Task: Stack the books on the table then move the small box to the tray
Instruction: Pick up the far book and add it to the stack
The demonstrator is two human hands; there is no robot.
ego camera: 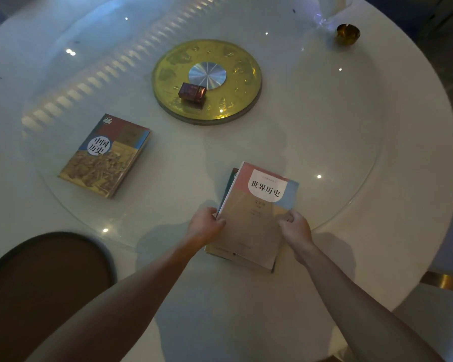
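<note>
A pink, tan and blue book [256,218] lies on top of a darker book [229,182] near the table's front edge, slightly askew. My left hand [205,226] grips the top book's left edge and my right hand [296,227] grips its right edge. Another book [105,155] with a yellow and red cover lies alone to the left. A small dark red box [192,91] sits on the round gold disc [236,100] at the table's centre. A dark oval tray [45,280] rests at the front left.
The round white table [351,152] carries a glass turntable. A small gold bowl [347,34] and a clear glass object [323,20] stand at the far right. A chair's edge [447,280] shows at the right.
</note>
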